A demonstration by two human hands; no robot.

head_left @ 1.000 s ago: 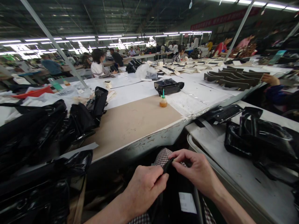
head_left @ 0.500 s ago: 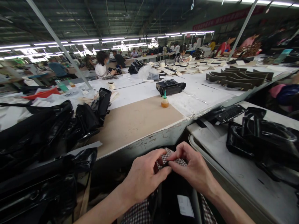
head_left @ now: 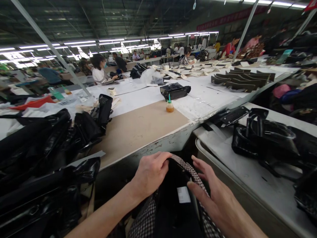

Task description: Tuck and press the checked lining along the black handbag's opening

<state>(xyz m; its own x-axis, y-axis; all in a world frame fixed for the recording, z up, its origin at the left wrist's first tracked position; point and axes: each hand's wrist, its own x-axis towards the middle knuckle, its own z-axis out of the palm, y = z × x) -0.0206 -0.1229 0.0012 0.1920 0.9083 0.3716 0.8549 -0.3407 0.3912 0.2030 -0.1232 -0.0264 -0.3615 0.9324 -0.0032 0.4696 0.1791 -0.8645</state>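
A black bag is at the bottom middle, in front of the table edge, with its mouth facing me. Brown-and-white checked fabric runs along its rim, and a white label shows on the dark inside. My left hand is closed on the far left part of the rim, fingertips hidden. Over the right side of the rim, my right hand is open. Its thumb lies toward the inside and its fingers are spread on the outer side.
Several black bags in shiny plastic are heaped at left; more black pieces lie on the right side table. A glue bottle and a black bag stand on the main table. Co-workers sit farther back.
My hands were pinching together at the bag's far edge. Now they are apart, the right one opened and moved right. The bag's mouth is spread wider, and the view has shifted slightly right.
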